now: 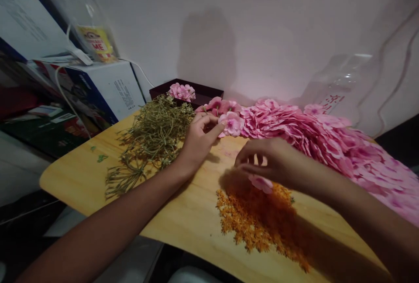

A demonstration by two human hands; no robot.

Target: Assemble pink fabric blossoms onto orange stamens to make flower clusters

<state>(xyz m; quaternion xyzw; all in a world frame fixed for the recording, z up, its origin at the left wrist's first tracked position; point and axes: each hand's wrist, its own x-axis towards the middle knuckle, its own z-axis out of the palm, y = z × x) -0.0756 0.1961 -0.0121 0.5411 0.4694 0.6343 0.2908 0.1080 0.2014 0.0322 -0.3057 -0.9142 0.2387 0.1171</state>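
Observation:
My left hand reaches across the yellow wooden table and pinches a pink fabric flower between thumb and forefinger, at the edge of a pile of green stems. My right hand hovers over a heap of small orange flower centres with its fingers curled around a pink petal. A long mound of pink fabric petals lies behind and to the right of both hands.
A dark box holding pink flowers stands against the wall. Cardboard boxes, a cable and a plastic bag crowd the left. A clear plastic bottle stands at the back right. The table's front edge runs close to my forearms.

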